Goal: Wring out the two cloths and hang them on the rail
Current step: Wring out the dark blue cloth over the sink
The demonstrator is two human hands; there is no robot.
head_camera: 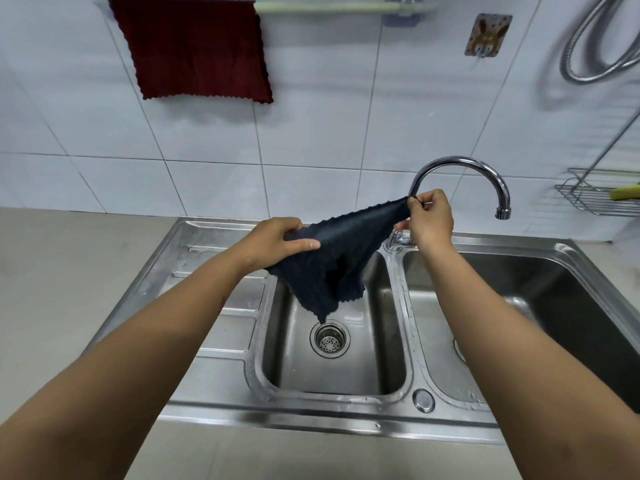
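dark cloth (341, 258): stretched over the small sink basin (388, 341), top edge running up to the right, loose corner pointing down at the drain (329, 339)
left hand (277, 240): pinching its lower-left edge
right hand (429, 218): pinching the top-right corner by the tap (460, 181)
red cloth (194, 50): hanging flat on the rail (332, 8), up left

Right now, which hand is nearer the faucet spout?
Right. The right hand pinches the dark cloth just beside the faucet; the left hand grips its other edge, farther left.

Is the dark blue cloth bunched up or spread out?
Partly spread: the dark blue cloth is stretched between the left hand and right hand, its lower part sagging in folds.
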